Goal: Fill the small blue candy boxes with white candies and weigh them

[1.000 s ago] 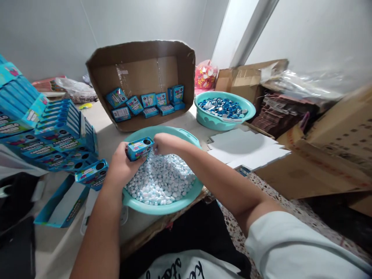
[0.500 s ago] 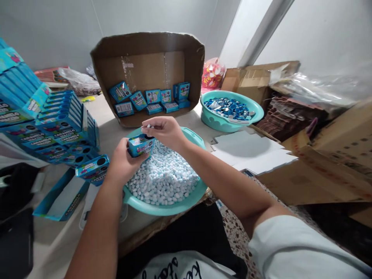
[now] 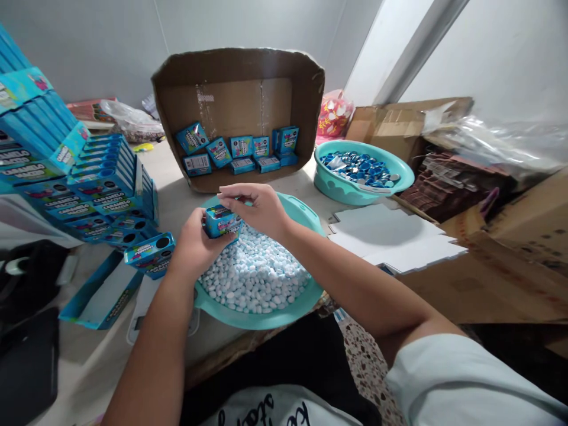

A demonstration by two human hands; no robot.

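At mid-frame, the left hand grasps a blue box, and the right hand, now raised from the candies, overhangs it, grip indeterminable, suggesting filling.

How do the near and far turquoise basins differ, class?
The near basin holds small white and pale-blue pieces; the far basin holds darker blue and silvery pieces. The near basin is partly hidden by the left hand and right hand; the far basin, right of the cardboard box, has neither hand over it. Both are turquoise and rounded.
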